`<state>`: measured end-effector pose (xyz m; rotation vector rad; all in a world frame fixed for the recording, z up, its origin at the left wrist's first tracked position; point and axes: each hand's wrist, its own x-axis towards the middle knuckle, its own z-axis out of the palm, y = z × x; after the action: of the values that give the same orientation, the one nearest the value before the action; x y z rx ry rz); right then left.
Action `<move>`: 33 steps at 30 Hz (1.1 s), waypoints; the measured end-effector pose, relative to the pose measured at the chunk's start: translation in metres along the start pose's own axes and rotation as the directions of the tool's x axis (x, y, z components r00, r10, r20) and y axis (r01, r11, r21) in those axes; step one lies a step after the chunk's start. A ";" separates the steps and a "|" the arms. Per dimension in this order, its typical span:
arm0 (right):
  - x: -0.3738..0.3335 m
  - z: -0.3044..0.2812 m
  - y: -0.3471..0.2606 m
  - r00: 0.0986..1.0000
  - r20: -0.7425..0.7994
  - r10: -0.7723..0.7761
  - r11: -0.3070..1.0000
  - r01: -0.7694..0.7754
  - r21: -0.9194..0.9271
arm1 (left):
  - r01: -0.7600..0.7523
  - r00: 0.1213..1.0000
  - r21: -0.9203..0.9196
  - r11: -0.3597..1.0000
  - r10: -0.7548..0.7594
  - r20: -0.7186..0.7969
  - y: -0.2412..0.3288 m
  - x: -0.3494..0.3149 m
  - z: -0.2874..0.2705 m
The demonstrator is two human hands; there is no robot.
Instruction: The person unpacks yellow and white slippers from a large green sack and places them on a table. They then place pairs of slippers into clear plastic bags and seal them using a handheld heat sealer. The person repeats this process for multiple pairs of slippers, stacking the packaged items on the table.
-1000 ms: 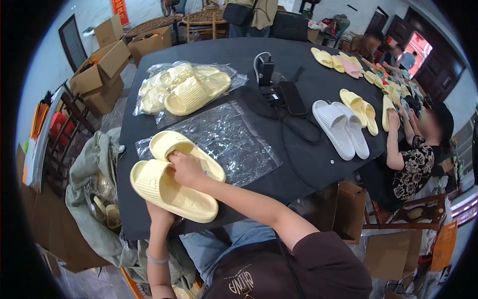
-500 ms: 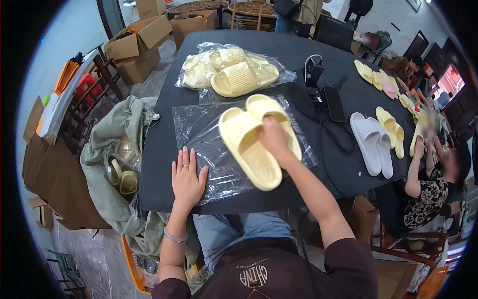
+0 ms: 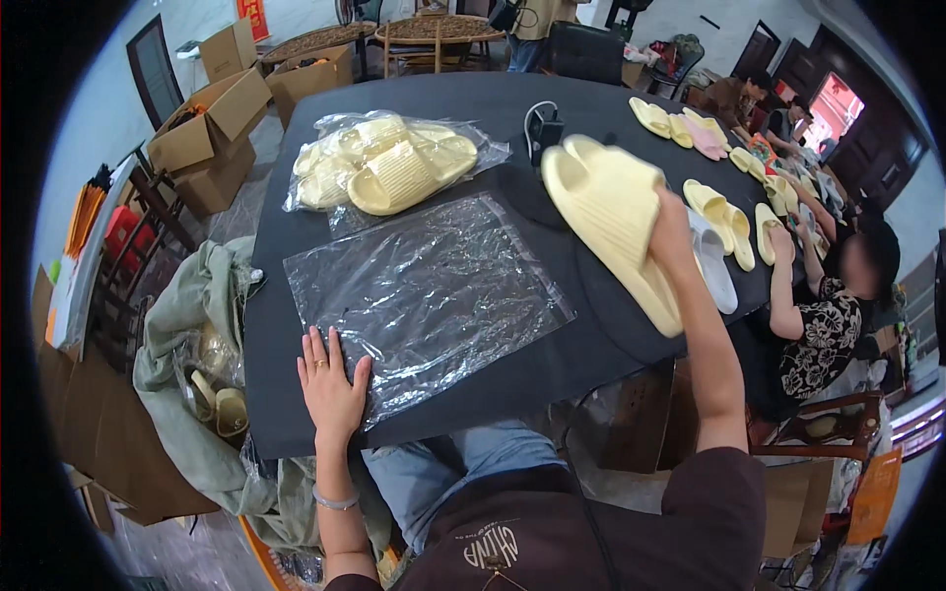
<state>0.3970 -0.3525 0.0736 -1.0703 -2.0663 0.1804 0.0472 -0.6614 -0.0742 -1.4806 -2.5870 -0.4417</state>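
My right hand (image 3: 673,236) grips a pair of pale yellow slippers (image 3: 606,202) by the straps, held up over the right part of the black table. One slipper mostly covers the other, and my fingertips are hidden inside. My left hand (image 3: 333,389) lies flat with fingers stretched, on the near left corner of a clear plastic bag (image 3: 434,295). That bag is flat and wrinkled, with nothing on it. Beyond it sit yellow slippers in clear wrapping (image 3: 394,172). Partly behind my right hand is a pair of white slippers (image 3: 713,264).
More yellow slippers (image 3: 717,219) and pink slippers (image 3: 704,133) line the table's right side, where a co-worker (image 3: 823,340) handles a slipper. A black charger (image 3: 544,133) stands near the far middle. Left of the table are a green sack (image 3: 187,315) and cardboard boxes (image 3: 207,148).
My right hand has lifted the yellow slippers off the plastic bag and carried them right. My left hand stays flat on the bag's corner. The view has shifted somewhat.
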 end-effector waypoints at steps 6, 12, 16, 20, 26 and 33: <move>-0.098 -0.014 0.124 0.984 0.044 0.171 0.983 -0.173 0.059 | -0.004 1.000 -0.005 1.000 0.004 0.008 0.006 0.004 0.000; -0.108 -0.007 0.141 0.955 0.026 0.296 0.954 -0.294 -0.055 | -0.002 1.000 0.012 1.000 0.001 0.023 0.005 0.004 0.000; -0.093 -0.015 0.143 0.956 -0.010 0.294 0.954 -0.292 0.062 | 0.005 0.999 0.025 1.000 -0.006 0.031 0.004 0.003 -0.001; -0.083 -0.008 0.187 0.960 -0.082 0.266 0.964 -0.267 0.006 | 0.003 0.999 0.028 1.000 -0.005 0.040 0.007 0.005 -0.001; -0.052 0.012 0.236 0.953 -0.124 0.276 0.951 -0.289 -0.108 | 0.017 0.998 0.021 1.000 -0.018 0.058 0.007 0.005 -0.002; -0.030 0.013 0.278 0.926 -0.099 0.363 0.886 -0.376 -0.271 | 0.013 0.998 0.025 1.000 -0.014 0.062 0.009 0.007 -0.002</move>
<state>0.5732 -0.1956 -0.0772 -1.6315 -1.8646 0.0452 0.0515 -0.6517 -0.0693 -1.4934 -2.6417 -0.3702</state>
